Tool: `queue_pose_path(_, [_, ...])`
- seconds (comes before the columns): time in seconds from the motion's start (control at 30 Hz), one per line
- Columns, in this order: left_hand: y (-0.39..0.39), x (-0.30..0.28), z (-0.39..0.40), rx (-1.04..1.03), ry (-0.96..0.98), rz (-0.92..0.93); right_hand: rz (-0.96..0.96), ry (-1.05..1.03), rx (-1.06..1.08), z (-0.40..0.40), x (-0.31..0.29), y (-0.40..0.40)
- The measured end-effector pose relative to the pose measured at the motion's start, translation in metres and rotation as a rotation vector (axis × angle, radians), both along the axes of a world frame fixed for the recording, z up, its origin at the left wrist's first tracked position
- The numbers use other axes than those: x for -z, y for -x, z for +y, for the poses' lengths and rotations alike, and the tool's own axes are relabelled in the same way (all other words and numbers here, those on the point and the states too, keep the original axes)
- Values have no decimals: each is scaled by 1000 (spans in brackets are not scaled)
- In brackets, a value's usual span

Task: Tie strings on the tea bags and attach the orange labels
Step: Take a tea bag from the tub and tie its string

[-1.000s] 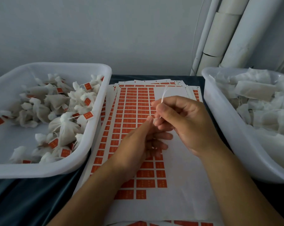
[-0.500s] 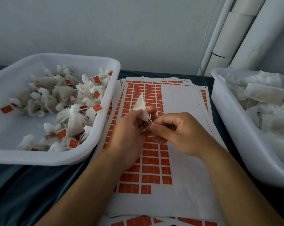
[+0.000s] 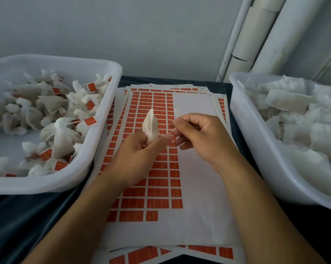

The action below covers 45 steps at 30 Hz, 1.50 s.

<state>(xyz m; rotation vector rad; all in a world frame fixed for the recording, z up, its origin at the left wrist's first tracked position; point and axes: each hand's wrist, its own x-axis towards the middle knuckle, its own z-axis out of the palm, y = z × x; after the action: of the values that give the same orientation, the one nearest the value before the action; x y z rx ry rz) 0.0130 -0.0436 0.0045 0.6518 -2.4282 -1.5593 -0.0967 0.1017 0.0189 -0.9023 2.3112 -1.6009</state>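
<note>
My left hand (image 3: 140, 151) grips a white tea bag (image 3: 150, 125) by its lower end, its tip pointing up above the sheet. A thin white string (image 3: 175, 119) runs from the bag's neck to my right hand (image 3: 200, 136), which pinches it between thumb and fingers, the loose ends sticking up. Both hands hover over a sheet of orange labels (image 3: 157, 180) lying on a stack of such sheets in the middle of the table.
A white tub (image 3: 102, 130) at the left holds several tied tea bags with orange labels. A second white tub (image 3: 256, 141) at the right is full of untied white bags. White pipes (image 3: 256, 35) stand at the back right against the wall.
The hands have parted: the left now holds the bag upright in view, and the right has drawn the string out to the right of it.
</note>
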Motion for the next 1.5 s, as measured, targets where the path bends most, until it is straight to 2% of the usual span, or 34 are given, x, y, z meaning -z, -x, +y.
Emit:
queue_pose_path(0.13, [3, 8, 4, 120, 130, -13, 115, 17, 1, 1, -4, -3])
queue_pose_path(0.27, [5, 12, 3, 107, 151, 39, 296, -19, -69, 5, -11, -7])
queue_pose_path(0.47, [8, 15, 4, 63, 327, 29, 513, -70, -136, 6, -14, -13])
queue_pose_path(0.63, [7, 18, 8, 67, 419, 69, 546, -99, -162, 5, -13, -16])
queue_pose_path(0.77, [7, 19, 12, 192, 522, 193, 538, -137, -215, 1, -10, -20])
queue_pose_path(0.93, [5, 17, 15, 285, 466, 278, 526, -126, -231, 1, -9, -19])
queue_pose_path(1.03, [2, 13, 18, 344, 354, 303, 472, -115, -220, 2, -8, -18])
queue_pose_path(1.2, [-2, 6, 23, 379, 144, 336, 174, -53, -271, 5, -9, -13])
queue_pose_path(1.37, [-4, 8, 18, 363, 1, 244, -49, 3, -369, 7, -10, -10])
queue_pose_path(1.5, [-4, 2, 15, 295, -93, 161, 15, -39, -333, 10, -9, -6])
